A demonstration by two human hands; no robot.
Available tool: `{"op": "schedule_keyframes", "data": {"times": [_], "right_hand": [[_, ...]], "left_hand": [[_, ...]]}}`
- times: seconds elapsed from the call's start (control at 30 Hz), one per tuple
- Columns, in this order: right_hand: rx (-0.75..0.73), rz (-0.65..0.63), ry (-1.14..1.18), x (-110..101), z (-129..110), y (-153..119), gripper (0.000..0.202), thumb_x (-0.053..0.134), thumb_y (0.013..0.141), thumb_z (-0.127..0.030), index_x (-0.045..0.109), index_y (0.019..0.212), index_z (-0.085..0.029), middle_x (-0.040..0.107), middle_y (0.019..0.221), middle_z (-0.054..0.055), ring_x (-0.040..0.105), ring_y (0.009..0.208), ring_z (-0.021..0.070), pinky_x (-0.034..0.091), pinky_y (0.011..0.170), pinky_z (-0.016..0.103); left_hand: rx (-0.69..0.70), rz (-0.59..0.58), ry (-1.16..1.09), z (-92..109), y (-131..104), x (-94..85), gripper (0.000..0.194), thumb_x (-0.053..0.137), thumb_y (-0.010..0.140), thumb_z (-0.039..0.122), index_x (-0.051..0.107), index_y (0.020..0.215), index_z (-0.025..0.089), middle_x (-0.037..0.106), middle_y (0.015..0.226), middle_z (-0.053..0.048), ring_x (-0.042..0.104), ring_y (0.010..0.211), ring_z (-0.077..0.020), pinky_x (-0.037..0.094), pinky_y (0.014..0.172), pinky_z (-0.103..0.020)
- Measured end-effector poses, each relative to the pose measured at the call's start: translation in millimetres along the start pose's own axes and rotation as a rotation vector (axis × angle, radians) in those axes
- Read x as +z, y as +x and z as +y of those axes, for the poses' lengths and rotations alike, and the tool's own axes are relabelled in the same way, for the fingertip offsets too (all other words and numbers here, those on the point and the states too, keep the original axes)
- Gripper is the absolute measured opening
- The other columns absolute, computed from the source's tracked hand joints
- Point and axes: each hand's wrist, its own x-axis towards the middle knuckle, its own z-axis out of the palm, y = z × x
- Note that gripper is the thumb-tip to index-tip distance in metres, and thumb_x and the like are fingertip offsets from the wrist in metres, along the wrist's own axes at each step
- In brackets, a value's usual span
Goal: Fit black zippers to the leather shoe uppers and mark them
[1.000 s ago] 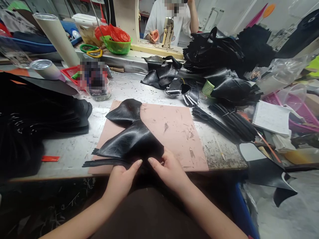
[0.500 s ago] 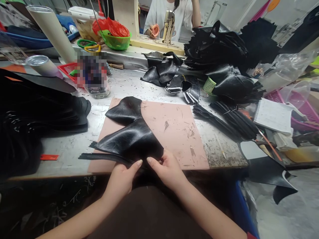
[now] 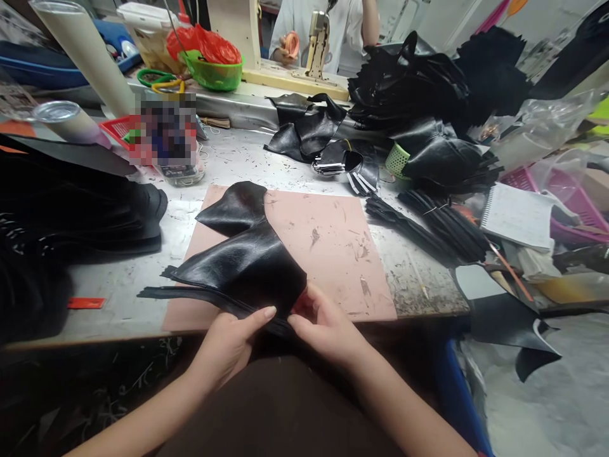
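Observation:
A glossy black leather piece lies over a pink work mat, its near end at the table's front edge. A black zipper runs along its lower side, the loose tail sticking out to the left. My left hand pinches the zipper and leather edge, thumb on top and fingers underneath. Close beside it, my right hand grips the near right edge of the same leather piece, fingers curled and partly hidden. The leather below both hands drops out of sight.
Stacked black pieces stand on the left, near a red strip. A bundle of black zippers and a notebook lie right. Behind are more leather pieces and a green basket. A person sits across the table.
My right thumb has moved down and slightly right along the edge. The near end of the leather has shifted a little. The whole view has moved slightly.

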Motion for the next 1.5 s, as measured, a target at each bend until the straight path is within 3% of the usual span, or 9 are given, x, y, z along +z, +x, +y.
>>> {"op": "schedule_keyframes", "data": {"times": [0.17, 0.33, 0.43, 0.53, 0.73, 0.93, 1.17, 1.33, 1.5], "right_hand": [[0.035, -0.057, 0.064, 2, -3, 0, 0.003, 0.051, 0.073, -0.018, 0.053, 0.075, -0.02, 0.053, 0.07, -0.003, 0.052, 0.069, 0.0122, 0.044, 0.067, 0.026], [0.012, -0.142, 0.138, -1, -6, 1, 0.014, 0.047, 0.077, -0.019, 0.055, 0.066, -0.02, 0.055, 0.074, -0.001, 0.054, 0.079, 0.0139, 0.043, 0.076, 0.027], [0.072, -0.085, 0.261, -1, -5, 2, 0.006, 0.055, 0.071, -0.018, 0.05, 0.069, -0.02, 0.05, 0.07, -0.004, 0.05, 0.069, 0.0117, 0.042, 0.067, 0.024], [0.086, -0.027, 0.347, -1, -4, 3, 0.019, 0.061, 0.063, -0.015, 0.044, 0.069, -0.021, 0.048, 0.069, -0.005, 0.046, 0.066, 0.0103, 0.038, 0.063, 0.022], [0.15, -0.007, 0.391, 0, -6, 5, 0.023, 0.062, 0.059, -0.016, 0.04, 0.068, -0.021, 0.05, 0.066, -0.005, 0.046, 0.064, 0.0102, 0.037, 0.062, 0.023], [0.175, -0.044, 0.418, 2, -5, 7, 0.025, 0.062, 0.058, -0.018, 0.039, 0.068, -0.021, 0.048, 0.065, -0.006, 0.045, 0.061, 0.01, 0.037, 0.059, 0.023], [0.172, -0.051, 0.365, 4, -4, 7, 0.023, 0.062, 0.061, -0.016, 0.041, 0.07, -0.021, 0.048, 0.067, -0.006, 0.046, 0.062, 0.0092, 0.037, 0.061, 0.022], [0.21, -0.018, 0.443, 3, -2, 9, 0.026, 0.064, 0.059, -0.015, 0.04, 0.068, -0.02, 0.052, 0.064, -0.006, 0.048, 0.062, 0.0091, 0.037, 0.062, 0.023], [0.214, -0.022, 0.535, 2, 1, 11, 0.032, 0.067, 0.057, -0.014, 0.038, 0.068, -0.021, 0.053, 0.062, -0.008, 0.047, 0.059, 0.0082, 0.037, 0.061, 0.022]], "left_hand": [[-0.048, 0.028, 0.014, -2, -1, -1.1, 0.038, 0.077, 0.059, 0.028, 0.067, 0.094, 0.016, 0.071, 0.094, -0.004, 0.064, 0.089, -0.0227, 0.051, 0.079, -0.029], [-0.069, 0.025, 0.032, 3, -6, 0.1, 0.033, 0.078, 0.055, 0.03, 0.069, 0.083, 0.014, 0.072, 0.088, -0.006, 0.064, 0.087, -0.0246, 0.052, 0.078, -0.031], [-0.124, 0.056, 0.016, 5, -8, 0.7, 0.034, 0.079, 0.052, 0.027, 0.07, 0.081, 0.012, 0.072, 0.087, -0.008, 0.065, 0.083, -0.0248, 0.052, 0.078, -0.033], [-0.159, 0.076, 0.013, 6, -8, 0.2, 0.034, 0.08, 0.05, 0.025, 0.071, 0.08, 0.011, 0.072, 0.087, -0.009, 0.065, 0.082, -0.0237, 0.054, 0.074, -0.031], [-0.169, 0.072, 0.034, 7, -7, -2.2, 0.036, 0.08, 0.052, 0.027, 0.071, 0.083, 0.012, 0.072, 0.085, -0.007, 0.065, 0.087, -0.0248, 0.054, 0.074, -0.03], [-0.101, 0.189, 0.195, 3, -7, -3.2, 0.034, 0.079, 0.05, 0.031, 0.071, 0.077, 0.012, 0.073, 0.081, -0.008, 0.065, 0.087, -0.027, 0.052, 0.079, -0.032], [-0.15, 0.134, 0.079, 6, -7, 3.7, 0.025, 0.077, 0.053, 0.023, 0.071, 0.075, 0.014, 0.073, 0.075, -0.005, 0.067, 0.077, -0.0243, 0.056, 0.069, -0.032], [-0.245, 0.035, -0.003, 9, -7, 0.3, 0.022, 0.075, 0.057, 0.02, 0.072, 0.077, 0.011, 0.073, 0.081, -0.009, 0.067, 0.078, -0.0252, 0.055, 0.073, -0.032], [-0.329, 0.033, -0.023, 8, -5, -4.6, 0.027, 0.074, 0.06, 0.022, 0.071, 0.083, 0.01, 0.072, 0.085, -0.012, 0.067, 0.079, -0.0276, 0.055, 0.069, -0.034]]}}
